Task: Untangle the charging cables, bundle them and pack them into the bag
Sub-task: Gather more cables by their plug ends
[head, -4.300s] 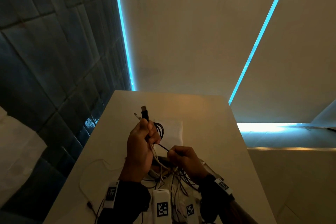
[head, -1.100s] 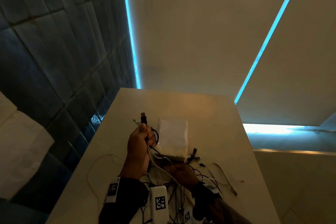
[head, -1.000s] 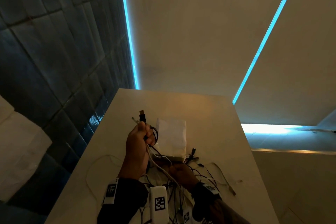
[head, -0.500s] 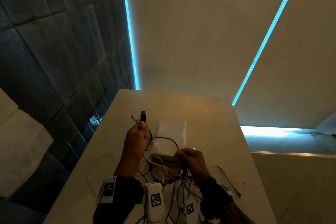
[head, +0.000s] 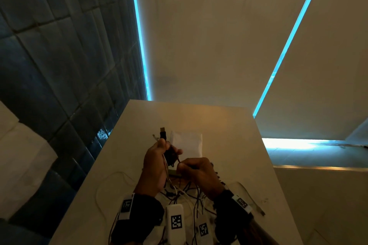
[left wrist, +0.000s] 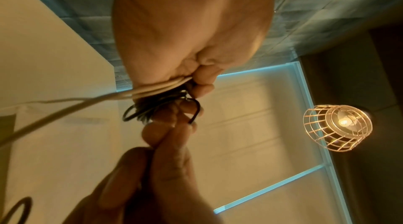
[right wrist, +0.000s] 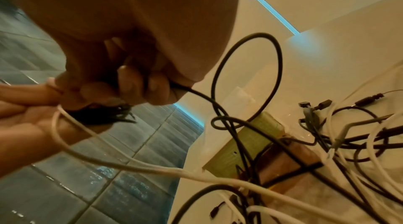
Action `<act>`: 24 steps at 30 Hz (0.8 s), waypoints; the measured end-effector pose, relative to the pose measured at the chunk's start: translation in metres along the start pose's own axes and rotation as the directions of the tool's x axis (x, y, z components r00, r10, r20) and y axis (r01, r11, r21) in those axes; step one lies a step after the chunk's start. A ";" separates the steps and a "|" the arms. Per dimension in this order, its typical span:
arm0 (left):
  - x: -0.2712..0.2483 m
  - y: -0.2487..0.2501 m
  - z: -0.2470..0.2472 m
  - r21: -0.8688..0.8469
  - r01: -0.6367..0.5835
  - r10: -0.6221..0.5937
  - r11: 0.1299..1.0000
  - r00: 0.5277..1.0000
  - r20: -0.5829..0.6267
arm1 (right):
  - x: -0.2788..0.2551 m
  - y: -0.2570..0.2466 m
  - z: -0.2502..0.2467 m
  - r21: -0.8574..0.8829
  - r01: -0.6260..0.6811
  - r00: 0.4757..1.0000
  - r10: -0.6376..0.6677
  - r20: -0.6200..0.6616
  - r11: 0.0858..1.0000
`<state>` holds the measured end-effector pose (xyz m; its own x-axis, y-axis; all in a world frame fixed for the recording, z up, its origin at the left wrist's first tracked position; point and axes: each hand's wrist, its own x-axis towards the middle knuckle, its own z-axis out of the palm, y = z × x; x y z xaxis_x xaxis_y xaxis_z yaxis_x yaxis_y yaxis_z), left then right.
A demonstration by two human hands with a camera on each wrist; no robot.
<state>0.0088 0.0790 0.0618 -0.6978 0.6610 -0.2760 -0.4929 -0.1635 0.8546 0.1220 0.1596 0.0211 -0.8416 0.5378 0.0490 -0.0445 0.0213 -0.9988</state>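
Observation:
My left hand (head: 168,152) is raised over the table and grips a small coil of black cable (left wrist: 150,109) together with white cable strands (left wrist: 157,88). A black USB plug (head: 162,132) sticks up above its fingers. My right hand (head: 182,166) is close beside it and pinches the black cable (right wrist: 246,79), which curves in a loop down to the tangle of black and white cables (head: 185,195) on the table. The white bag (head: 188,143) lies flat just beyond both hands.
The pale table (head: 229,145) is narrow, with a dark tiled wall (head: 59,65) along its left edge. A flat green and brown packet (right wrist: 250,141) lies under the cables. A loose white cable (head: 99,191) trails left, another cable end (head: 258,209) right.
My right hand has risen from the tangle on the table up to the left hand, bringing black cable with it. The left hand keeps its hold on the coil.

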 end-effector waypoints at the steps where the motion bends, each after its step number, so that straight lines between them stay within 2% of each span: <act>1: -0.001 0.002 0.001 -0.054 -0.013 0.014 0.998 1.000 0.011 | 0.000 0.002 -0.001 0.007 -0.008 1.000 0.008 0.011 1.000; 5: -0.007 0.010 0.005 -0.156 -0.059 0.072 0.986 0.994 0.078 | 0.002 0.022 -0.007 -0.035 -0.027 1.000 0.026 -0.014 0.999; 11: -0.012 0.013 0.012 -0.130 -0.166 0.181 0.978 0.976 0.118 | 0.006 0.066 -0.021 -0.086 -0.093 0.993 0.086 -0.082 0.992; 19: -0.015 0.018 0.012 -0.176 -0.188 0.215 0.966 0.965 0.148 | 0.003 0.086 -0.025 -0.182 -0.116 0.987 0.093 -0.135 0.976; 24: -0.019 0.028 0.014 -0.168 -0.244 0.274 0.955 0.945 0.181 | 0.000 0.100 -0.027 -0.235 -0.149 0.981 0.113 -0.159 0.961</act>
<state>0.0160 0.0718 0.0971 -0.7000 0.7122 0.0526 -0.3876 -0.4407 0.8097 0.1319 0.1850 -0.0792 -0.7451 0.6637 -0.0658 0.2089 0.1385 -0.9681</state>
